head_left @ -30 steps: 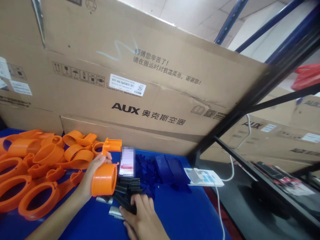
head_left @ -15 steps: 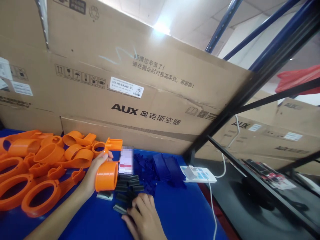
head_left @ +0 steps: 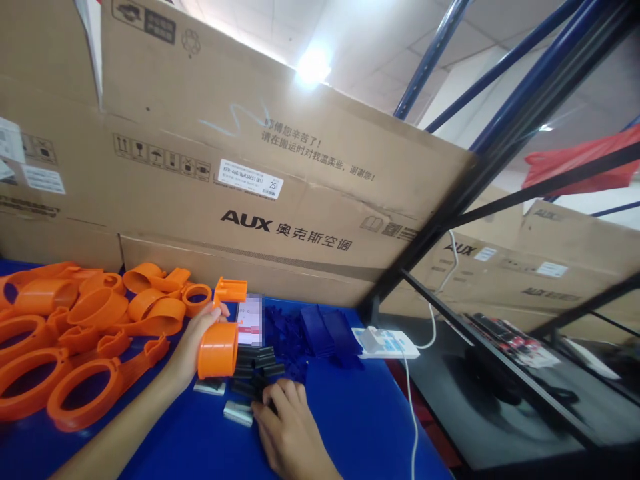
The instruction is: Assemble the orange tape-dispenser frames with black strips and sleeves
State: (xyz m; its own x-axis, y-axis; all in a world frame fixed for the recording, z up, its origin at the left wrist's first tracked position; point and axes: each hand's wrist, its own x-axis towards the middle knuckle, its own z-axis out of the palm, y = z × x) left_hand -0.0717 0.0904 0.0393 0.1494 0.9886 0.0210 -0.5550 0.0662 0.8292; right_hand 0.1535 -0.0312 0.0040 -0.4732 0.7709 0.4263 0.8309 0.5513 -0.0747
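My left hand (head_left: 197,340) is closed around an orange plastic ring with an arm (head_left: 219,350), its open round end facing right and a smaller bracket rising above my fingers. Short black plastic pieces (head_left: 260,357) lie in a loose group beside it. My right hand (head_left: 287,423) reaches into the near end of this group, fingers bent and drawn together; its fingertips are partly hidden, so what they pinch does not show. Just left of those fingers lies a silvery ribbed piece (head_left: 238,413). Another pale flat piece (head_left: 210,387) sits below the orange ring.
Several similar orange parts (head_left: 100,307) are heaped on the left of the blue table (head_left: 350,427). A phone (head_left: 250,320), dark blue flat pieces (head_left: 317,330) and a white power strip (head_left: 385,343) lie farther back. Cardboard (head_left: 300,200) stands behind; a dark rack post (head_left: 425,240) rises at right.
My right hand's fingers have drawn closer together and shifted slightly right, baring more of the silvery piece. My left hand still holds the orange part, now slightly farther right. The view has shifted a little.
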